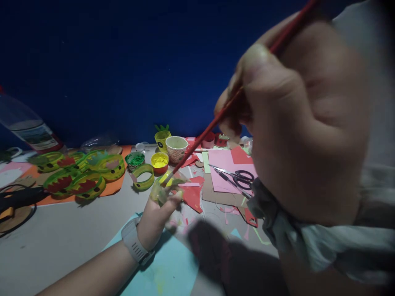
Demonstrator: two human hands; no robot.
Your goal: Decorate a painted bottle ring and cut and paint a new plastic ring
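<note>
Held close to the camera, my right hand (308, 119) pinches a thin red-handled paintbrush (212, 125), which slants down to the left. Its tip reaches a translucent piece with yellow paint on it (166, 179), blurred by motion. That piece is gripped between the thumb and fingers of my left hand (157, 218); its exact kind is unclear. Just behind it stand a small cup of yellow paint (159, 161) and a cup of green paint (135, 160). A yellow-green ring (143, 177) rests beside my left hand, and light-blue paper (166, 267) lies under my left wrist.
Several yellow-green rings with dark dots (88, 185) lie on orange paper (115, 189) at left, near a plastic bottle (33, 131). A patterned cup (177, 154) stands centrally. Scissors (242, 179) lie on pink paper (220, 164), with red scraps (193, 197) nearby. A blue wall (123, 61) rises behind.
</note>
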